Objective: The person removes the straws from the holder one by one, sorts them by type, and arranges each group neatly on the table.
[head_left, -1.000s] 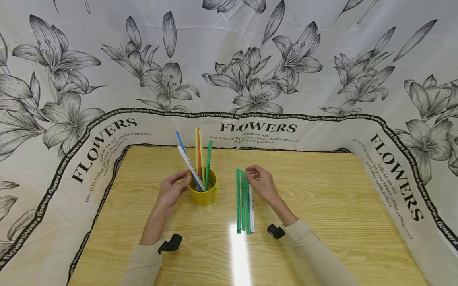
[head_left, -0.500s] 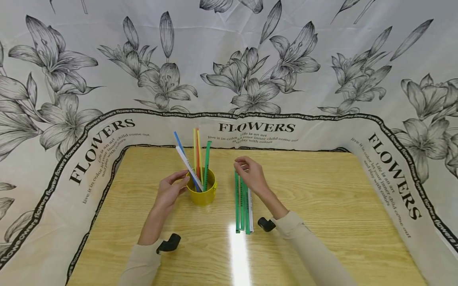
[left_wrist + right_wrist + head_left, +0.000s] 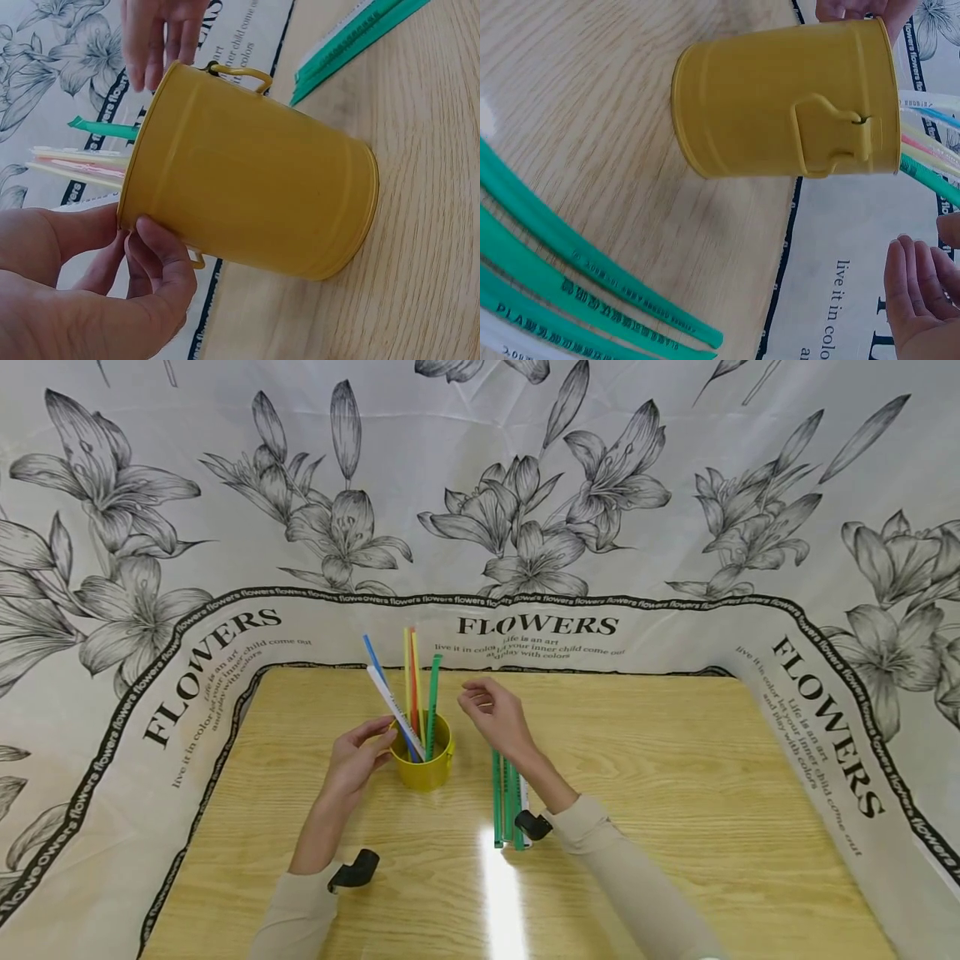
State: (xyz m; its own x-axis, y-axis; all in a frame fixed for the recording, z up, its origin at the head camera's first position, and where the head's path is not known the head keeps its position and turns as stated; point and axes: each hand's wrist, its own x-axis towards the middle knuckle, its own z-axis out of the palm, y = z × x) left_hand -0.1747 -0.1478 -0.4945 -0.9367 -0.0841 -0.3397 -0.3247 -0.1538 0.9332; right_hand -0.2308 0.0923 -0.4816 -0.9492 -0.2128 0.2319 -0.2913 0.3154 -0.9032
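Note:
A yellow metal bucket [image 3: 426,777] with small side handles stands upright on the table. Wrapped straws lean in it: a green straw [image 3: 433,693], a white straw [image 3: 390,697], a blue straw [image 3: 374,653], yellow ones and a red one. My left hand [image 3: 356,764] holds the bucket at its left rim, the fingers [image 3: 161,259] curled beside the handle. To the right of the bucket, my right hand [image 3: 497,720] hovers with loosely bent fingers and nothing in them. Beneath that wrist lie several green straws [image 3: 507,810] side by side, partly hidden, with a white straw [image 3: 525,787] along their right.
The wooden table [image 3: 697,793] is bordered at the back and sides by a white cloth [image 3: 675,639] printed with flowers and lettering. A bright light reflection [image 3: 501,893] lies on the tabletop in front. Each wrist carries a black camera [image 3: 533,825].
My right hand has moved left from the far end of the white straw, across the green straws, toward the bucket. The left hand still holds the bucket's rim.

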